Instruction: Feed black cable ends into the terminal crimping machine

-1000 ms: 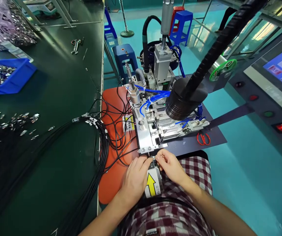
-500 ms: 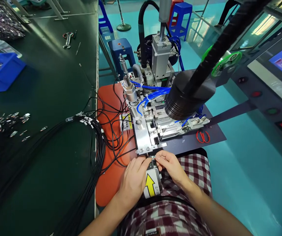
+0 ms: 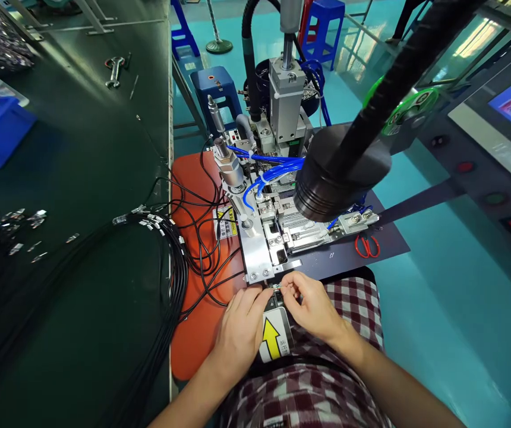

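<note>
My left hand [image 3: 243, 318] is closed, palm down, at the front of the metal bench machine [image 3: 258, 252]. A black cable [image 3: 213, 296] runs in under its fingers, which seem to hold the cable's end. Facing it, my right hand [image 3: 311, 306] pinches a small silvery connector piece [image 3: 277, 288] with thumb and forefinger. The fingertips of both hands almost meet at this piece, just below the machine's front plate. Its finer details are too small to make out. Under the hands lies a white label with a yellow arrow [image 3: 271, 339].
A bundle of black cables [image 3: 179, 267] hangs over the green table's edge [image 3: 170, 119] onto an orange board [image 3: 193, 351]. Loose metal-ended pieces [image 3: 15, 223] and a blue bin [image 3: 1, 137] are left. A black lamp head [image 3: 340, 172] overhangs the machine; red-handled scissors [image 3: 366, 245] lie right.
The view has shifted slightly. My right hand's fingers have changed their bend a little at the connector piece, while my left hand stays nearly in place.
</note>
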`<state>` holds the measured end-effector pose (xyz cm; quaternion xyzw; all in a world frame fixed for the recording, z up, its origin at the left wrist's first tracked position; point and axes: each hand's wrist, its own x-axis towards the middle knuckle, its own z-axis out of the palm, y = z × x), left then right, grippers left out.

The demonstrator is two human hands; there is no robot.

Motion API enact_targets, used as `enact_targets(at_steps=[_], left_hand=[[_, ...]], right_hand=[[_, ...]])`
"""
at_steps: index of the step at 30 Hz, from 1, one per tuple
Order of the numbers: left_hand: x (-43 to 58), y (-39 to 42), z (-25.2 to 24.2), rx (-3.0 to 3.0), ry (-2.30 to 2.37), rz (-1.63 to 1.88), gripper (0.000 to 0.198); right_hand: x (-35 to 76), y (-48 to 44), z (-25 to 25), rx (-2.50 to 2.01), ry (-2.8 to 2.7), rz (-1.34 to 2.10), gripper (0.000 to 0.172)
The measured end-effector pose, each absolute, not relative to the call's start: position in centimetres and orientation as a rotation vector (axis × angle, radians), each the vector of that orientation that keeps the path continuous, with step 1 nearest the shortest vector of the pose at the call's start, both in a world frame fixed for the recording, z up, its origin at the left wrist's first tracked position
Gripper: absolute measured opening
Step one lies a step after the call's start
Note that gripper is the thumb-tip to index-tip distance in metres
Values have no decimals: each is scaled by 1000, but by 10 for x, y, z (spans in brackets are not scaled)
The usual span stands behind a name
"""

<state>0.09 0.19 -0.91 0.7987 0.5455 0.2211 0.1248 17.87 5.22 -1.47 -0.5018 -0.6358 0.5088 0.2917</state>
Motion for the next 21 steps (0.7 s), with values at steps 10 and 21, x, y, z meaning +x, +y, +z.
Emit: enact_targets(at_steps=[10, 21], left_hand=[[1, 3, -9, 2359, 1586, 678, 35], [1, 1, -10, 2380, 1594, 622, 35]], right_hand=[[179, 52, -36, -1169, -1043, 1949, 29], [164, 50, -29, -1284, -1072, 1797, 34]])
